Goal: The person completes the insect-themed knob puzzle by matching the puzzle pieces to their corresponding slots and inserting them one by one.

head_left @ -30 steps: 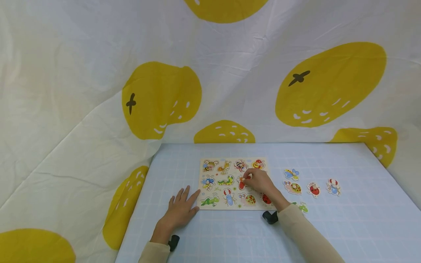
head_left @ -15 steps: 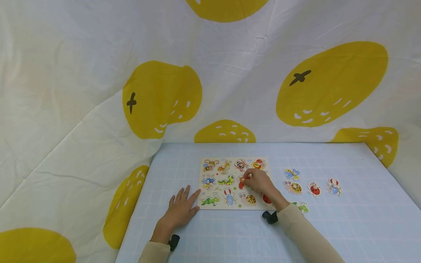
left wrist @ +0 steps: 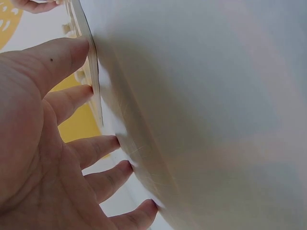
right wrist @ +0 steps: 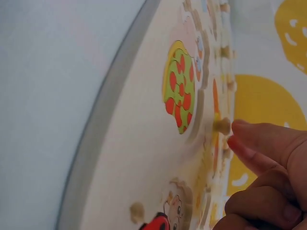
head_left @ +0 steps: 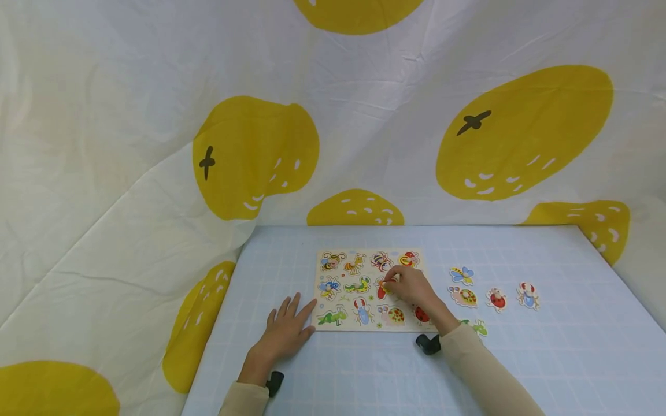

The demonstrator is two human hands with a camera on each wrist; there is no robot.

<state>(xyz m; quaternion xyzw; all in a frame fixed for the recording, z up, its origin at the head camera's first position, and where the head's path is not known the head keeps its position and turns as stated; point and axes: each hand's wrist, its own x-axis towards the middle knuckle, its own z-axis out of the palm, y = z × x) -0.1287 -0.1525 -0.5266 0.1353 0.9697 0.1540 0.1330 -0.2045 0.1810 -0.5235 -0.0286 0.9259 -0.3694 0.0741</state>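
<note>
A peg puzzle board (head_left: 359, 327) with insect pictures lies flat on the table. My right hand (head_left: 413, 287) pinches, with thumb and index finger, at the knob (right wrist: 223, 126) of a red winged-insect puzzle piece (head_left: 382, 292) in the board's middle row, partly hidden by the fingers. My left hand (head_left: 283, 335) lies spread at the board's left edge; in the left wrist view its thumb (left wrist: 72, 52) and index fingertip touch the board's side. A recessed snail picture (right wrist: 180, 88) shows in the right wrist view, beside a red ladybird (right wrist: 157, 223).
Right of the board lie loose puzzle pieces: a dragonfly (head_left: 462, 275), a snail (head_left: 463, 297), a ladybird (head_left: 496, 300) and a blue beetle (head_left: 528, 296). A green insect piece (head_left: 480, 328) is partly behind the right sleeve. A lemon-patterned curtain (head_left: 364, 144) stands behind the table.
Both hands stay nearly where they were. The right fingers remain at the red insect piece, with only a slight shift of the fingertips; the loose pieces have not moved.
</note>
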